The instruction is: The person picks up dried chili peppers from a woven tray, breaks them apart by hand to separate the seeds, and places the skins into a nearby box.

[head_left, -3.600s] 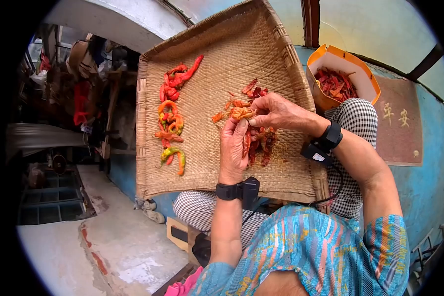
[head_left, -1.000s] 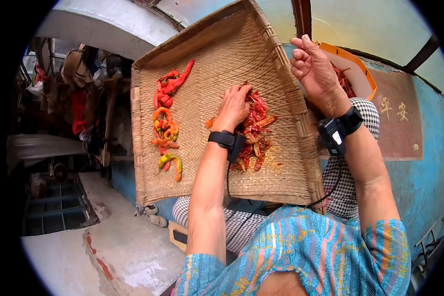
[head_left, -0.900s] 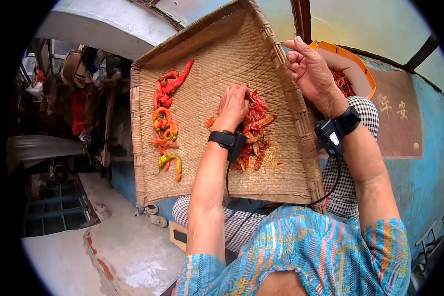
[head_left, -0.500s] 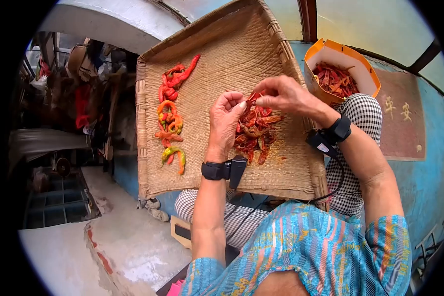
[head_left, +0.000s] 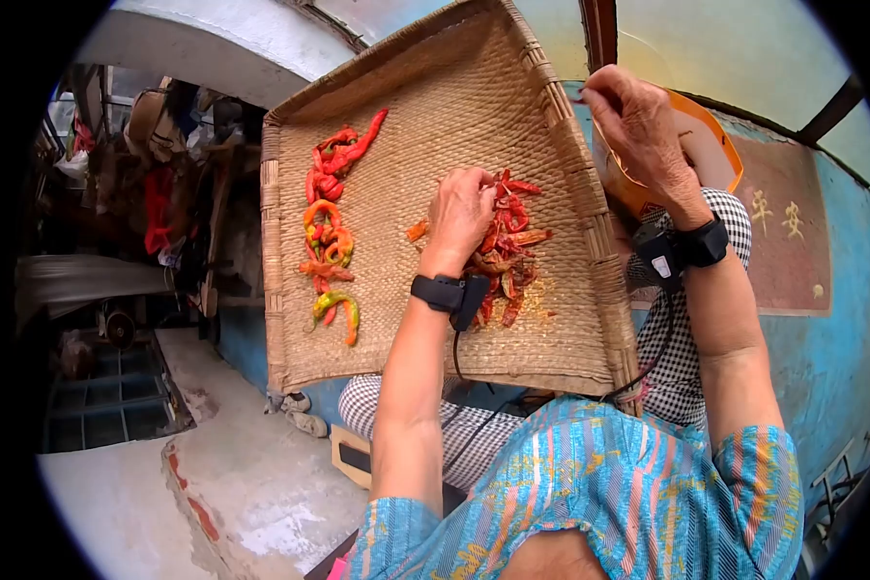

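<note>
A woven tray [head_left: 406,319] rests across my lap. On its right half lies a loose pile of dried red chilies [head_left: 503,256] with pale seeds scattered below. My left hand [head_left: 461,217] is at the pile's upper left edge, fingers curled and touching the dried chilies; its fingertips are partly hidden. Beside that hand shows a small orange piece [head_left: 417,230]. My right hand [head_left: 638,126] is raised over the tray's right rim and in front of a yellow-rimmed box [head_left: 725,145]. Its fingers are pinched, with a small dark reddish bit at the tips, too small to name.
Fresh red, orange and greenish peppers [head_left: 329,227] form a column along the tray's left side. The box stands beside my checkered knee [head_left: 730,217], against a blue wall [head_left: 793,358]. Cluttered shelves and a concrete floor [head_left: 251,483] lie to the left.
My hands, together over the pile before, are now apart. The right has moved up and right to the box, hiding its chilies; the left has turned palm down onto the pile.
</note>
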The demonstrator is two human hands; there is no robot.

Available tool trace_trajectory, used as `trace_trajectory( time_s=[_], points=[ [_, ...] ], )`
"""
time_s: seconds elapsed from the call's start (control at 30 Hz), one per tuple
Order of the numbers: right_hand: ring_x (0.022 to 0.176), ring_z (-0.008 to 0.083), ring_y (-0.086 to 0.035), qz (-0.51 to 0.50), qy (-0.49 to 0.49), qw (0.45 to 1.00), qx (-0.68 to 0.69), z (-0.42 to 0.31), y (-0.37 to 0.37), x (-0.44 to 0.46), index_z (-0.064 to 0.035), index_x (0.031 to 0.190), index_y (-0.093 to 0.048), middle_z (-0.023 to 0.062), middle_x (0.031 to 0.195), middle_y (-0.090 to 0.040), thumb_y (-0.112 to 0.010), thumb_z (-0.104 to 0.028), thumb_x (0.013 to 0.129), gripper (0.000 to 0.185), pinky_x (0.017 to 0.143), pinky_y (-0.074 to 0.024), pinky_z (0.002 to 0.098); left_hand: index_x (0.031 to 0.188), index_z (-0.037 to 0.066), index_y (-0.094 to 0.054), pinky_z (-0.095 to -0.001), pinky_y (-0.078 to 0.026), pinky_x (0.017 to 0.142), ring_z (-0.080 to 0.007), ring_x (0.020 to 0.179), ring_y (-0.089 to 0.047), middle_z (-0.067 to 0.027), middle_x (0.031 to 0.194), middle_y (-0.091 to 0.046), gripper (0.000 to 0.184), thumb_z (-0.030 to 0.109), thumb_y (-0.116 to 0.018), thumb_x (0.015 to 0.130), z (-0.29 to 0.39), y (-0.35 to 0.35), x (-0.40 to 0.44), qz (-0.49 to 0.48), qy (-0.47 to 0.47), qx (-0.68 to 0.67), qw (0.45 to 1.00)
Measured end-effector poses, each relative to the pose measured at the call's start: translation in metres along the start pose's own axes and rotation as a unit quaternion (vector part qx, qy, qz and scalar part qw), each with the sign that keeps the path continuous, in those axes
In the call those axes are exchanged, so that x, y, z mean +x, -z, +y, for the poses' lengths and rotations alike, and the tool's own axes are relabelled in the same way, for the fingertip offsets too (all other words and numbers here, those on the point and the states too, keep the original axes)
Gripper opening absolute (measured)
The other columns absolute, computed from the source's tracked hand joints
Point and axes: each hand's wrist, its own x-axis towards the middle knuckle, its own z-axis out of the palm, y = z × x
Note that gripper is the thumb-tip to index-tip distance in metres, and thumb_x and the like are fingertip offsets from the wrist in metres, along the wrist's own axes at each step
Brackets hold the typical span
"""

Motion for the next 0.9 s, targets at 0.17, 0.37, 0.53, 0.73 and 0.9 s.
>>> trace_trajectory(
  time_s=[0.17,0.37,0.53,0.73,0.9],
  points=[
    [0.079,0.0299,-0.065,0.039,-0.026,0.965,-0.258,0.011,0.012,0.001,-0.0013,0.093,-0.061,0.0162,0.080,-0.062,-0.062,-0.014,0.087,0.014,0.067,-0.0531,0.0384,0.089,0.002,-0.062,-0.0435,-0.047,0.078,-0.0335,0.090,-0.060,-0.0175,0.091,-0.063,0.018,0.015,-0.067,0.077,-0.006,-0.019,0.007,-0.033,-0.022,0.174,0.984],
    [0.075,0.0301,-0.065,-0.079,0.016,0.994,-0.067,-0.004,-0.009,-0.003,-0.0002,0.089,-0.060,0.0153,0.079,-0.064,-0.063,-0.015,0.086,0.016,0.067,-0.0543,0.0385,0.083,0.001,-0.062,-0.0400,-0.049,0.071,-0.0298,0.077,-0.062,-0.0156,0.085,-0.064,0.019,0.017,-0.070,0.074,-0.006,-0.007,0.004,-0.055,0.072,0.093,0.991],
    [0.067,0.0254,-0.065,-0.178,0.058,0.979,0.076,-0.021,-0.037,-0.011,0.0002,0.097,-0.063,0.0138,0.075,-0.066,-0.065,-0.013,0.084,0.018,0.063,-0.0539,0.0340,0.088,0.001,-0.064,-0.0294,-0.048,0.066,-0.0162,0.072,-0.060,-0.0049,0.078,-0.064,0.012,0.011,-0.067,0.082,-0.001,0.011,-0.012,-0.023,0.097,-0.193,0.976],
    [0.066,0.0268,-0.065,-0.261,0.024,0.943,0.204,-0.047,-0.050,-0.018,0.0051,0.087,-0.062,0.0169,0.074,-0.065,-0.066,-0.010,0.081,0.017,0.059,-0.0514,0.0354,0.097,0.002,-0.064,-0.0188,-0.048,0.067,-0.0031,0.076,-0.057,0.0013,0.087,-0.064,0.013,0.012,-0.063,0.089,0.030,0.025,-0.027,-0.035,0.070,-0.342,0.936],
    [0.063,0.0150,-0.064,-0.169,0.013,0.965,0.201,-0.041,-0.041,-0.008,0.0004,0.081,-0.062,0.0111,0.074,-0.067,-0.064,-0.010,0.085,0.011,0.057,-0.0527,0.0278,0.103,0.003,-0.063,-0.0236,-0.050,0.067,-0.0093,0.078,-0.061,-0.0032,0.090,-0.066,0.018,0.012,-0.065,0.087,0.028,0.012,-0.024,0.024,0.058,-0.312,0.948]
  ],
)
